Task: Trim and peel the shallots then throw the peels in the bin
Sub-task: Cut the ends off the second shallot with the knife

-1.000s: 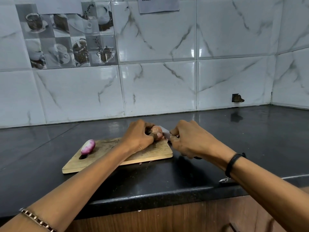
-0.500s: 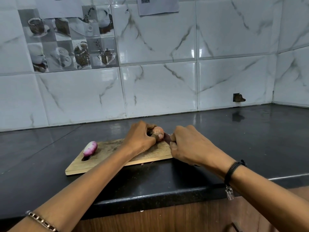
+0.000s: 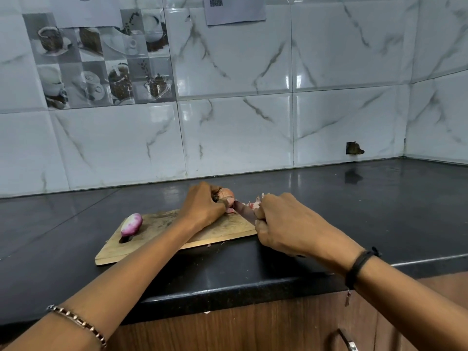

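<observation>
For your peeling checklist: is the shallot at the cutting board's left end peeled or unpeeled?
Peeled: the shallot on the cutting board shows glossy pink-white flesh, no papery brown skin.

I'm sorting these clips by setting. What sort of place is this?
Most likely a home kitchen: a dark stone countertop backed by marble-look wall tiles with coffee-cup decor tiles, and a wooden cutting board holding a peeled shallot.
</observation>
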